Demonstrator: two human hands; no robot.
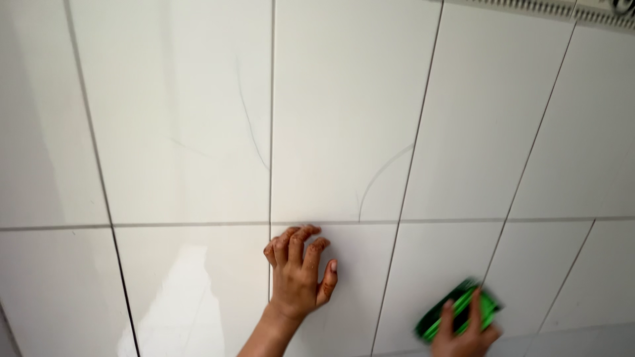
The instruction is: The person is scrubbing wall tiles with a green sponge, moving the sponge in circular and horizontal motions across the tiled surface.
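Overall, a white glazed tile wall [185,119] fills the view: large rectangular tiles, glossy, faintly veined in grey, set with thin grey grout lines [270,112]. A bright reflection sits on the lower tile at left, which suggests a smooth, possibly wet, face. A patterned border strip [529,6] crosses the top right corner.

The left hand [297,271] lies flat against the wall just below a horizontal joint, palm down, fingertips bent slightly, holding nothing.

The right hand [463,334], low at the frame edge, is closed around a green scrubbing pad [460,311] with a dark face, pressed to the tile near a grout line. Pad and fingers are blurred, so their finer texture cannot be made out.

Risk noted: on a glazed surface the bracing palm could slide under load and balance be lost. An abrasive face worked hard might dull the gloss. The pad's grip, taken near its lower edge, could slip.
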